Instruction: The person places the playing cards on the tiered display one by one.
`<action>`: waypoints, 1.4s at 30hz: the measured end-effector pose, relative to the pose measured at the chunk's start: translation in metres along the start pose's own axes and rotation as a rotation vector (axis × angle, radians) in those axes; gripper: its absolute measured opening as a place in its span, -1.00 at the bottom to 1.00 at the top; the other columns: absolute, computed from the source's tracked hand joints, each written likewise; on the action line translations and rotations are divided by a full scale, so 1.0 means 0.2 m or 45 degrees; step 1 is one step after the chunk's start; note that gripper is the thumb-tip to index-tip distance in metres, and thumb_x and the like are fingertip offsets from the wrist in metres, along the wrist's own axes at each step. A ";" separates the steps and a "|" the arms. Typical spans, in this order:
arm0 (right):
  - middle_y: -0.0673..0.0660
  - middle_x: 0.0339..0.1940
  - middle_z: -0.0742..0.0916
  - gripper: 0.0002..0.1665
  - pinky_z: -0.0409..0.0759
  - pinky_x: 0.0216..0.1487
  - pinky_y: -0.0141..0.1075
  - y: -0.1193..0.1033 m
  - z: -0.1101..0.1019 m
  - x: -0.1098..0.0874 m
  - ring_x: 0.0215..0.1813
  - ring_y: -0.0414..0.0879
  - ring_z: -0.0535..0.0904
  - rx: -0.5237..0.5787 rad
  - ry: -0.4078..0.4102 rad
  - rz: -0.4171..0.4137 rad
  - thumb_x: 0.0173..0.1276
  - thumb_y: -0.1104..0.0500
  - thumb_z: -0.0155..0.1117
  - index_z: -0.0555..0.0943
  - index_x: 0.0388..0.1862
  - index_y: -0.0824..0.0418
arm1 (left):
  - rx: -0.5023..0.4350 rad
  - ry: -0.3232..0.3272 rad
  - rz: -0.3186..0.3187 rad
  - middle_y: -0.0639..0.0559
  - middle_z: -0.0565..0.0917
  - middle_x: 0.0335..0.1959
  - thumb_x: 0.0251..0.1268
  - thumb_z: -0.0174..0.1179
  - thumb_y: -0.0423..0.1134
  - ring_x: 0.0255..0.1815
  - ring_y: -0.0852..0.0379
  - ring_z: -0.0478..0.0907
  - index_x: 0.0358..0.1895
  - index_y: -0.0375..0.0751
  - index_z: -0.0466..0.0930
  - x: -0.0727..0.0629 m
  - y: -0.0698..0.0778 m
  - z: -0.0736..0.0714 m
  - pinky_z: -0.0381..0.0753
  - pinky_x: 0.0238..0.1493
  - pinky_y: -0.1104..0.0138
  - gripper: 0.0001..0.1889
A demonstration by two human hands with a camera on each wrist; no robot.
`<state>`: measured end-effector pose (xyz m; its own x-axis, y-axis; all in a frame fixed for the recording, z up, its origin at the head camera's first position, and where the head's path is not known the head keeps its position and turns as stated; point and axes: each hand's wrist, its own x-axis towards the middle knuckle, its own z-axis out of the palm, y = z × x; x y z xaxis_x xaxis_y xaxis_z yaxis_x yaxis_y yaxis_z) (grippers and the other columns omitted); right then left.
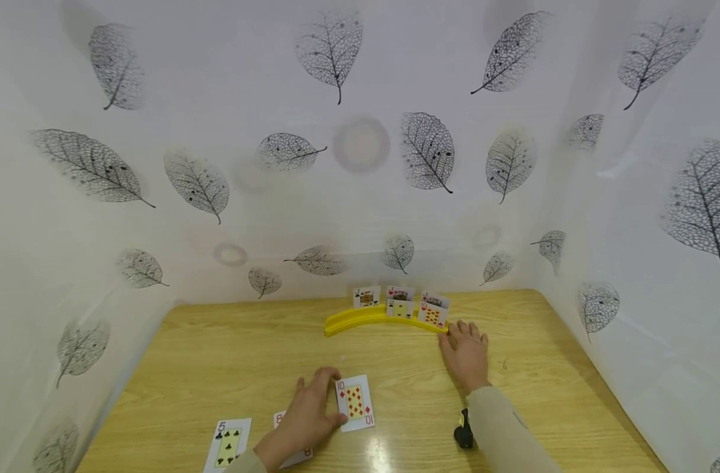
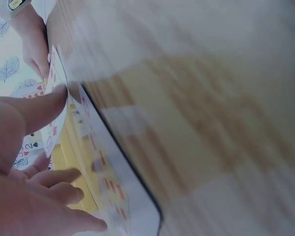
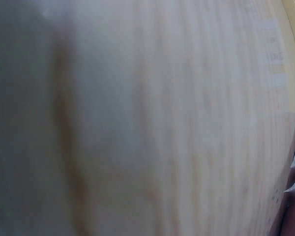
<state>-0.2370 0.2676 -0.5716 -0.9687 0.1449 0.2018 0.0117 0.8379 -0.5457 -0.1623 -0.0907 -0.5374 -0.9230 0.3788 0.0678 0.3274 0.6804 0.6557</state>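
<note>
My left hand pinches a ten of diamonds by its left side, between thumb and fingers. In the left wrist view that card stands tilted above the table under the thumb. Partly beneath the left hand lies a red eight card, its suit hidden. My right hand rests on the table, fingers extended, touching the right end of a curved yellow card holder. Upright in the holder are a jack, a two of spades before another jack, and a ten of hearts before a third.
A five of clubs lies face up at the front left. Beside the right forearm is a small black and yellow object. White curtains with a leaf print enclose the back and sides of the wooden table.
</note>
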 end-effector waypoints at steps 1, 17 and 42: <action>0.51 0.55 0.44 -0.33 -0.06 0.60 0.52 0.00 0.00 0.00 0.64 0.52 0.14 -0.002 0.001 -0.003 0.68 -0.07 0.08 0.50 0.46 0.43 | -0.011 0.005 0.007 -0.34 0.59 0.36 0.07 0.60 -0.19 0.41 -0.42 0.52 0.28 -0.20 0.42 0.00 0.00 0.00 0.04 0.51 -0.53 -0.28; 0.52 0.54 0.46 -0.34 -0.04 0.59 0.53 0.00 0.00 0.00 0.62 0.55 0.17 0.001 0.019 -0.018 0.67 -0.06 0.09 0.51 0.44 0.44 | -0.295 0.006 0.047 -0.02 0.88 -0.10 0.34 0.43 -0.29 -0.04 0.07 0.84 0.07 -0.11 0.61 0.06 -0.02 -0.04 0.71 0.23 -0.01 -0.70; 0.51 0.54 0.46 -0.34 -0.04 0.60 0.52 0.00 0.00 0.00 0.63 0.54 0.16 -0.007 0.013 -0.004 0.67 -0.06 0.09 0.51 0.45 0.43 | -0.397 0.230 -0.007 -0.04 0.83 -0.22 0.34 0.44 -0.33 -0.22 0.16 0.75 -0.04 -0.23 0.79 0.24 0.00 -0.10 0.74 -0.15 0.49 -0.82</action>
<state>-0.2373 0.2667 -0.5717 -0.9660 0.1475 0.2122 0.0097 0.8411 -0.5407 -0.2115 -0.0855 -0.5187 -0.9545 0.2399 0.1770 0.2705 0.4474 0.8524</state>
